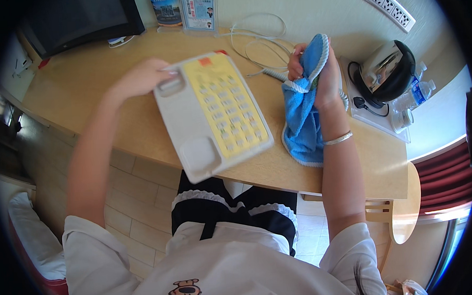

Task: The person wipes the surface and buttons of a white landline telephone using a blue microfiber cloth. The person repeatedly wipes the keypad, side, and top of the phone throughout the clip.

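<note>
My left hand grips the upper left edge of a white desk telephone base with a yellow keypad face. The base is tilted and raised over the table's front edge, its handset cradle bare. My right hand holds a blue cloth with white braided trim, bunched at the top and hanging down to the tabletop. A coiled phone cord runs behind the cloth and shows again right of the wrist. A white edge beside that wrist may be the handset, mostly hidden.
Loose white cables lie by the wall. To the right, a tray bears an electric kettle, plastic bottles and a white cup. A flat screen and two stand-up signs are at the back. A chair is at right.
</note>
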Motion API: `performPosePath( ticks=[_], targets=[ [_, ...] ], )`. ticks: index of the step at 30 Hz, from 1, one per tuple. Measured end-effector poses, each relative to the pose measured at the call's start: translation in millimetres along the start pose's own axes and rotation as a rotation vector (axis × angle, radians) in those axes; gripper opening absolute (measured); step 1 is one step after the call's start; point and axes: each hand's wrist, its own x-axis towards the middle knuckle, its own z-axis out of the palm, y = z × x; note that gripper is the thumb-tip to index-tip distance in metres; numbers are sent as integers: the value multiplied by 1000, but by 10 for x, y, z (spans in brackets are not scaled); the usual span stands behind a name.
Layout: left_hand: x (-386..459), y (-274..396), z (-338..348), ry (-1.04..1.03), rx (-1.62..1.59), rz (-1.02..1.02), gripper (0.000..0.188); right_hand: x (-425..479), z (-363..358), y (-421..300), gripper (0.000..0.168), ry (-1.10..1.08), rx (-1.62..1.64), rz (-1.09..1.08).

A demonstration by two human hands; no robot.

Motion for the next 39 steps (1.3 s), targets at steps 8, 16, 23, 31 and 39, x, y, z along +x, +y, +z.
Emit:
performPosePath(
  ticks=[8,16,23,31,39],
  targets=[
    [-969,-437,118,438,-556,-331,29,20,-117,-1,53,25,9,31],
    [-1325,312,878,482,-958,-306,41,-158,200,-48,26,-97,-952,298],
    [-1257,455,751,320,-736,-330,50,-490,564,-61,20,-179,-1388,64],
    [153,12,350,240,-894,-111,56,-630,633,222,12,-293,-1374,-148],
    [714,-137,440,-521,-1477,342,59,-594,654,278,4,-366,-1293,-226]
  ],
)
